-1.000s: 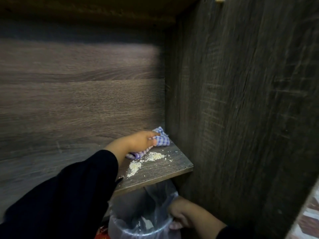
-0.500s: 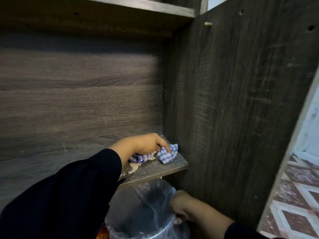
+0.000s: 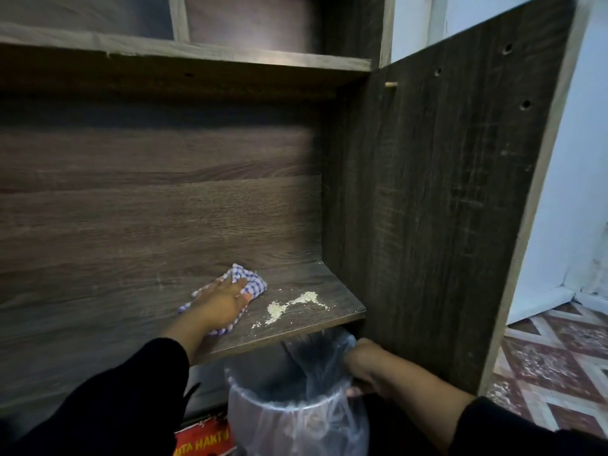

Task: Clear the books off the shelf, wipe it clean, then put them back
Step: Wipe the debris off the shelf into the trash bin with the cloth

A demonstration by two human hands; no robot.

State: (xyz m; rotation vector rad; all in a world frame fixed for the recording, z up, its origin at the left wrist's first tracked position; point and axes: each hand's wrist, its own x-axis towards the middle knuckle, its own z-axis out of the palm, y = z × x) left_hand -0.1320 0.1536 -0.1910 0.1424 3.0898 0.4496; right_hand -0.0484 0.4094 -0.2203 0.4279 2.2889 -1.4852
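Observation:
A dark wooden shelf board carries no books. On it lies a trail of pale crumbs near the front right. My left hand presses flat on a blue-and-white checked cloth, just left of the crumbs. Under the shelf's front edge is a bin with a clear plastic liner. My right hand grips the bin's rim on its right side. Both sleeves are black.
The cabinet's side panel rises right of the shelf, and an upper shelf runs overhead. A red printed item lies low beside the bin. Patterned floor tiles and a white wall show at the right.
My left hand has drawn the cloth leftward, away from the right corner, uncovering the crumbs. My right hand still holds the bin rim. The view has pulled back.

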